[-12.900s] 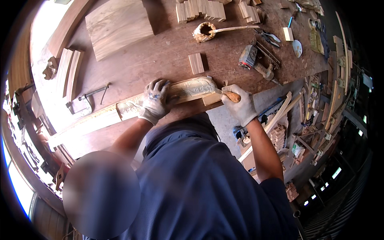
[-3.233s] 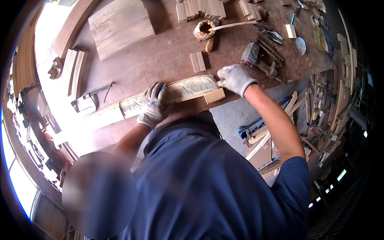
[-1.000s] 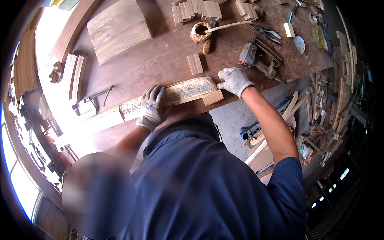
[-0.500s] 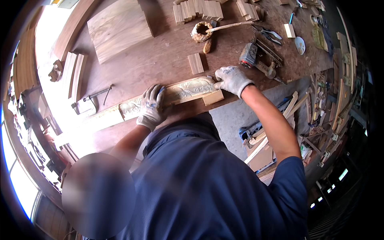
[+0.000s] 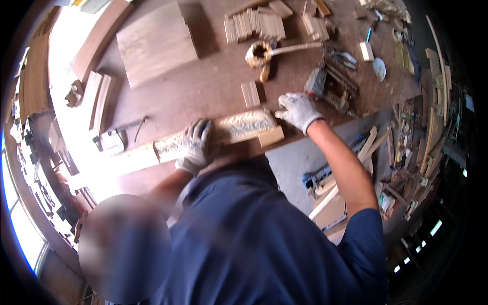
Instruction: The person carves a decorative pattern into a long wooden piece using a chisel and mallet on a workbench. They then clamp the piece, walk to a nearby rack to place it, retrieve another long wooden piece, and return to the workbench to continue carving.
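A long carved wooden strip (image 5: pixel 244 126) with a swirling relief lies along the near edge of the workbench. My left hand (image 5: pixel 195 146), in a pale work glove, rests across the strip with its fingers bent over the far edge, holding it. Just off the strip's right end is my right hand (image 5: pixel 301 111), also gloved. Its fingers are drawn together, and whatever may be between them is too small to make out. A small light wood block (image 5: pixel 271 136) sits against the strip's near side. Beyond the strip lies a small flat wood piece (image 5: pixel 250 94).
A nail gun (image 5: pixel 317 81) lies beyond my right hand, near pliers (image 5: pixel 344 59). Farther back are a glue pot (image 5: pixel 258 55) with a stick, stacked wood pieces (image 5: pixel 254 25) and a wide panel (image 5: pixel 157 46). A clamp (image 5: pixel 113 141) is at left; offcuts (image 5: pixel 330 195) lie below the bench edge.
My right hand has drawn slightly right and nearer, off the strip's end. My left hand stays on the strip. The whole view has shifted a little, with some blur.
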### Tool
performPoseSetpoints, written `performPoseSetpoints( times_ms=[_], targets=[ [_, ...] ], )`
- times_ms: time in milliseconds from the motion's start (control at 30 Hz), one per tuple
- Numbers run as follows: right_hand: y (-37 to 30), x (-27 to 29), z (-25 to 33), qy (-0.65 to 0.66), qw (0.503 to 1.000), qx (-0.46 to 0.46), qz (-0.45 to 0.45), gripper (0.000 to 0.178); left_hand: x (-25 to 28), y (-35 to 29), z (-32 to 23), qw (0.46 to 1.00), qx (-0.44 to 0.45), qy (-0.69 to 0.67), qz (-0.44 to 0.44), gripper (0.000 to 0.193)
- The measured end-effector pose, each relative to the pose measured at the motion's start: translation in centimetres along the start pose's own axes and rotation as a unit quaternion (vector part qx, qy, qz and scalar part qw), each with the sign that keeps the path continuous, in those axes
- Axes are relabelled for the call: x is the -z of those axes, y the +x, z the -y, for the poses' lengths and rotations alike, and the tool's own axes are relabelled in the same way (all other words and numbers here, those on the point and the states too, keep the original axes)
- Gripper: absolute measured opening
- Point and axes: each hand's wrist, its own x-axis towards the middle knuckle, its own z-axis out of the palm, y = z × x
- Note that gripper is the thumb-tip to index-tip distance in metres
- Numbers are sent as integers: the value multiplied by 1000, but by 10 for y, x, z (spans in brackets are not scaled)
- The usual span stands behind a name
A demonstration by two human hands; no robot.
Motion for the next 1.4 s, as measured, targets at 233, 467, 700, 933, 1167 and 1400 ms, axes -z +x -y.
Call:
performPoseSetpoints(
  times_ms=[233, 467, 700, 933, 1167, 1400],
  targets=[
    [67, 13, 31, 171, 939, -256, -155, 55, 2, 2, 3, 1000, -12, 14, -5, 74],
    [102, -5, 23, 153, 899, -377, -165, 47, 2, 5, 3, 999, -29, 15, -20, 66],
    [-10, -1, 13, 589, 688, -359, -226, 19, 4, 10, 1, 1000, -23, -1, -20, 69],
    [-106, 23, 14, 526, 744, -331, -245, 23, 5, 5, 3, 1000, -10, -11, -20, 69],
    [-108, 0, 25, 301, 863, -312, -260, 26, 5, 7, 3, 1000, -15, -8, -17, 69],
    [-96, -14, 13, 358, 844, -311, -251, 21, 5, 6, 3, 1000, -7, -12, -15, 70]
  ],
)
